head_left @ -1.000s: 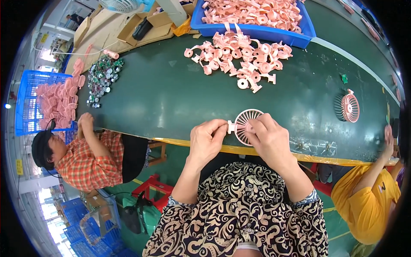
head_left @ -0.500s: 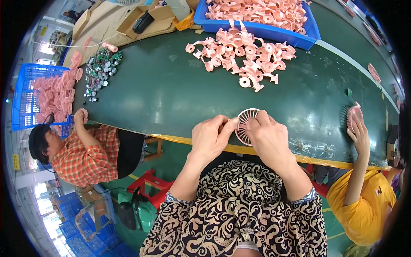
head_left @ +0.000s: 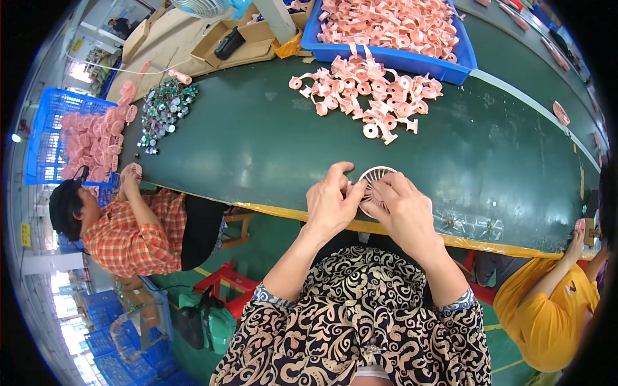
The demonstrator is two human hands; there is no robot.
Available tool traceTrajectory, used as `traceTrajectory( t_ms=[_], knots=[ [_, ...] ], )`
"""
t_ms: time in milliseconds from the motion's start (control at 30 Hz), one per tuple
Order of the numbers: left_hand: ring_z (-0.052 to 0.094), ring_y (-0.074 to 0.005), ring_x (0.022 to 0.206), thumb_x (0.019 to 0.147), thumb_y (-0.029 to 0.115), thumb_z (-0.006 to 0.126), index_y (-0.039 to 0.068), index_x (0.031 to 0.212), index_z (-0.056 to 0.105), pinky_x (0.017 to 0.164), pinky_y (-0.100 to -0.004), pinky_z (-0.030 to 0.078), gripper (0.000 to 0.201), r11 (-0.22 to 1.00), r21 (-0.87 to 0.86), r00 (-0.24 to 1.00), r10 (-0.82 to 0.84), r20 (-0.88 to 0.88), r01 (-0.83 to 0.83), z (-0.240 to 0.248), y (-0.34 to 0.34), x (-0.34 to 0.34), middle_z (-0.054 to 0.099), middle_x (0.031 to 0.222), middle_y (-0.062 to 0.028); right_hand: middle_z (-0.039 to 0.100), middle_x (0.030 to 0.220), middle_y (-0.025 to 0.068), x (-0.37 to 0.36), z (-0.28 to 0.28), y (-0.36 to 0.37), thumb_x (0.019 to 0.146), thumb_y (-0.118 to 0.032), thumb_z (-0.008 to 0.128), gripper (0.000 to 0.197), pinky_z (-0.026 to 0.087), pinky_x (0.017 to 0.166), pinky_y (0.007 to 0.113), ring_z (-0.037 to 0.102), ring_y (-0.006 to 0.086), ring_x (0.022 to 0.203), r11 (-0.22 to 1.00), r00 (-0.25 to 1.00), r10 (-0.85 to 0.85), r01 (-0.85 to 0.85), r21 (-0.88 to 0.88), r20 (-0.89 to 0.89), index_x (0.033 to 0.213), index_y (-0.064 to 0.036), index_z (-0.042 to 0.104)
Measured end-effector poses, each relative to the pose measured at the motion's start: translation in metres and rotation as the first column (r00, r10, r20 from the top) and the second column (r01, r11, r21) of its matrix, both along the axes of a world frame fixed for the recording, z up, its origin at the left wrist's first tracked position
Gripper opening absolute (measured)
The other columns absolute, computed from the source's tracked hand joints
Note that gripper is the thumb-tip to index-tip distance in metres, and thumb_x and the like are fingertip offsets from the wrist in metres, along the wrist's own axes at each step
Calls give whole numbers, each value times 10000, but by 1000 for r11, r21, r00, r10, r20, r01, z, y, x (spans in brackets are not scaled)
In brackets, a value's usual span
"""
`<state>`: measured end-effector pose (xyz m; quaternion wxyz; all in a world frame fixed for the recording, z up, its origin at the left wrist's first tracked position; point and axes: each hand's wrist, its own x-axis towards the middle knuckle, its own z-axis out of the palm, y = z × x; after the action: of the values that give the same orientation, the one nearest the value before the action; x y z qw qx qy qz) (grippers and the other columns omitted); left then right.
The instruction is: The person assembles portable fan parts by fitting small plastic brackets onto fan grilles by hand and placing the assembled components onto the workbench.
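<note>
Close to the near edge of the green table, a round pale-pink fan grille (head_left: 372,177) with thin radial spokes is held between my hands. My left hand (head_left: 329,201) meets its left side with the thumb, the index finger raised and bent above. Fingers of my right hand (head_left: 409,207) are curled over the grille's face and right side, covering much of it. Whether a small part sits under the fingertips is hidden. Farther out lies a loose pile of pink plastic brackets (head_left: 370,93) with round ends.
Behind the pile stands a blue tray (head_left: 412,68) full of pink brackets. At left are a heap of small green-and-silver parts (head_left: 164,109) and a blue crate (head_left: 48,138) of pink grilles. Co-workers in a checked shirt (head_left: 138,238) and a yellow shirt (head_left: 541,309) sit either side.
My left index finger has lifted off the thumb, and my right fingers have shifted over the grille's face. The right-hand co-worker's hand has moved right, near the table's end. The view has shifted slightly.
</note>
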<state>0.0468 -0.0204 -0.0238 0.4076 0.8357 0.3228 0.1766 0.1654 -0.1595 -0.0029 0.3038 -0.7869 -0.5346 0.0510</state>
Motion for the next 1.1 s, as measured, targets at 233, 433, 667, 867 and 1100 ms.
traceTrajectory(
  t_ms=[233,433,667,867,1100],
  knots=[
    [605,-73,750,1019,165,699,-18,1340,582,701,-249,496,388,965,-248,979,-41,198,91,-15,18,-8,702,849,-17,662,1278,133,16,18,-46,782,-204,884,470,584,898,423,687,352,1121,997,992,-73,74,12,-106,1186,-38,712],
    [623,-57,818,1011,118,706,-5,1304,623,715,-230,493,328,944,-322,934,51,355,71,-28,18,-7,729,931,-25,682,1234,145,75,18,-107,901,-201,784,334,575,817,412,710,327,1022,809,751,-538,588,-17,382,1183,-34,723],
    [618,-42,697,965,66,728,21,1164,710,624,-223,486,205,996,-78,956,52,287,-31,-31,12,-9,722,788,-11,690,1208,118,78,29,-24,918,-97,748,253,574,818,396,717,327,961,944,929,-327,314,99,172,1155,-17,710],
    [661,-62,671,953,55,725,37,1115,719,592,-231,490,164,1000,18,952,18,306,-24,-28,7,-5,723,760,-31,645,1156,109,84,2,49,907,-32,707,220,576,819,416,698,318,993,956,938,-251,202,212,238,1127,-31,711],
    [684,-79,684,953,41,719,28,1105,714,596,-238,496,153,1000,9,948,20,319,-25,-27,8,-6,716,764,-39,650,980,85,101,-29,44,919,-84,732,105,561,726,395,692,293,840,934,899,-318,243,261,301,1019,-65,708]
  ],
)
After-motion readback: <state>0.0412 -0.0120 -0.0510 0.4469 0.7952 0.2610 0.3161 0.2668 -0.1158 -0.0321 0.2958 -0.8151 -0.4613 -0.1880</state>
